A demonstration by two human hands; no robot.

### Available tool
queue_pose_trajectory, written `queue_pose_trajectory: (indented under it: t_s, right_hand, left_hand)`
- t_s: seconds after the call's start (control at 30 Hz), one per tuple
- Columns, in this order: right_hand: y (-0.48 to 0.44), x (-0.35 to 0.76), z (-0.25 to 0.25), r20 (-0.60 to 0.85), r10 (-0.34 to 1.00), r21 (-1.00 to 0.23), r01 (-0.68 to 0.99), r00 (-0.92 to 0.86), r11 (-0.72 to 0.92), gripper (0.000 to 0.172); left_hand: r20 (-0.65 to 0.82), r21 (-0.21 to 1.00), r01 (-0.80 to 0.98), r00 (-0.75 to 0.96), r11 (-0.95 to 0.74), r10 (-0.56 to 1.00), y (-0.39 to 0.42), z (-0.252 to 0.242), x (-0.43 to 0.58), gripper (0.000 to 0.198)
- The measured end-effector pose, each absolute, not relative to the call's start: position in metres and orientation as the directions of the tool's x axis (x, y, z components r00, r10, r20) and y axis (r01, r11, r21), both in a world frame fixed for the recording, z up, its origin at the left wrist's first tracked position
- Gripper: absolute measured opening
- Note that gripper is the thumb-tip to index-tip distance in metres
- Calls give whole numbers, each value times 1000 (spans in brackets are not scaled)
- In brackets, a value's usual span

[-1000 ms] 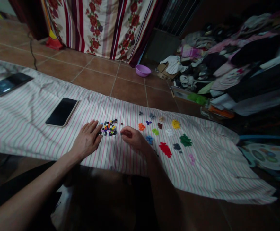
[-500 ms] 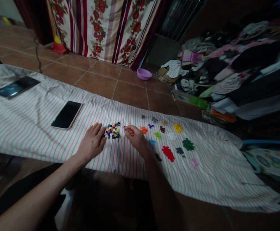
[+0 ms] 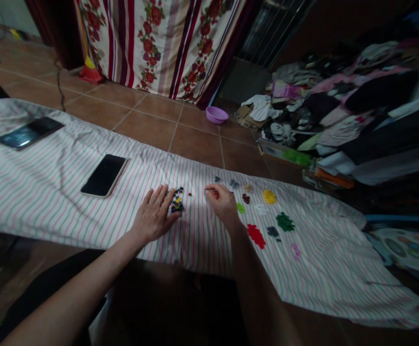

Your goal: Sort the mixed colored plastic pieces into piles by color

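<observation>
Striped cloth (image 3: 190, 238); left fingers (image 3: 162, 194) spread over pieces (image 3: 178, 203), right fingers (image 3: 215, 187) curled, grip unclear; gap between.

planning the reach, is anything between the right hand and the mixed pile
One small dark piece lies between the right hand and the mixed pile; it looks too small to block much. The left hand covers the pile's left part. Nothing else visible stands between.

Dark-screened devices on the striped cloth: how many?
2: the far-left device near the cloth's left end, and the nearer device between it and the left hand.
</observation>
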State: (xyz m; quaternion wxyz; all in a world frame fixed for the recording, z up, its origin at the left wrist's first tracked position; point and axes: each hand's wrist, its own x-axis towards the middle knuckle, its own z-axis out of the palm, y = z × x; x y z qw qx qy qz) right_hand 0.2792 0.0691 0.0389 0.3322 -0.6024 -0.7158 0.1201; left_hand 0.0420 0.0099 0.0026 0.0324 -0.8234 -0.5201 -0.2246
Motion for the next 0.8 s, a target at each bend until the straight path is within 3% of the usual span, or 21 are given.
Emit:
queue_pose_trajectory:
  t_s: [0.37,0.8]
  right_hand:
    - [106,326,46,299,951,-390,920,75,51,23]
    - [129,332,50,260,963,-254,967,73,-5,19]
  left_hand:
    - [419,262,825,369,-500,829,35,5,79,45]
    - [432,255,738,491,-625,757,46,1,88,35]
